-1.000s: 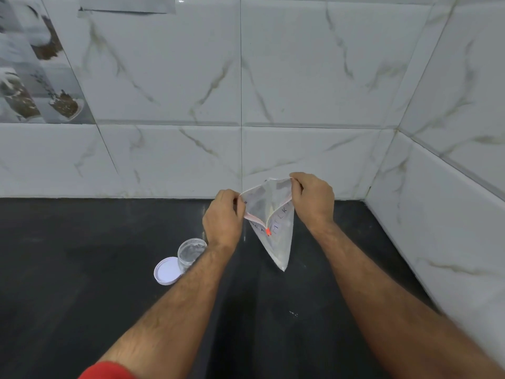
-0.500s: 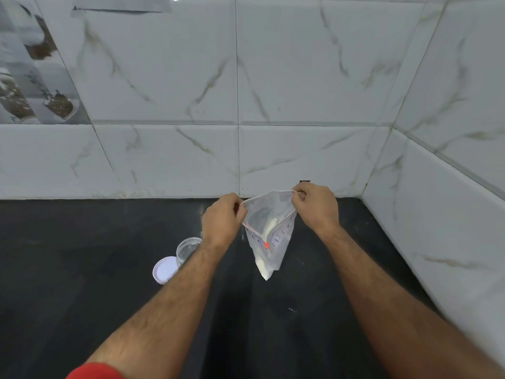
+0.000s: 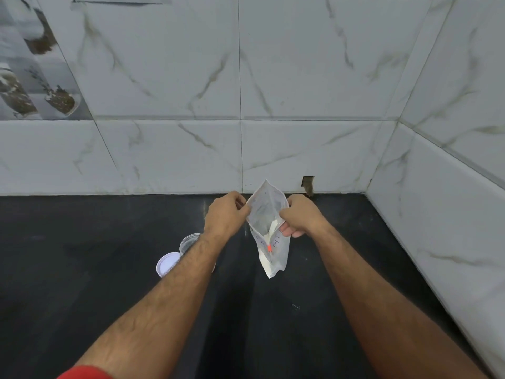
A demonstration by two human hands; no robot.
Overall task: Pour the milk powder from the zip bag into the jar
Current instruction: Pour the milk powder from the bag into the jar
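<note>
A clear zip bag with white milk powder in its lower part and an orange zip slider hangs above the black counter. My left hand pinches its left top edge and my right hand grips its right side, so the mouth is spread wide and faces me. A small clear jar stands on the counter to the lower left of the bag, partly hidden behind my left forearm. Its white lid lies flat beside it on the left.
The black counter meets white marble-patterned wall tiles at the back and on the right, forming a corner. A small dark notch sits at the base of the back wall, just behind the bag.
Both hands and the bag have shifted slightly lower and nearer. My right hand moved from the bag's top corner down onto its side, and the mouth now stands taller and wider.
</note>
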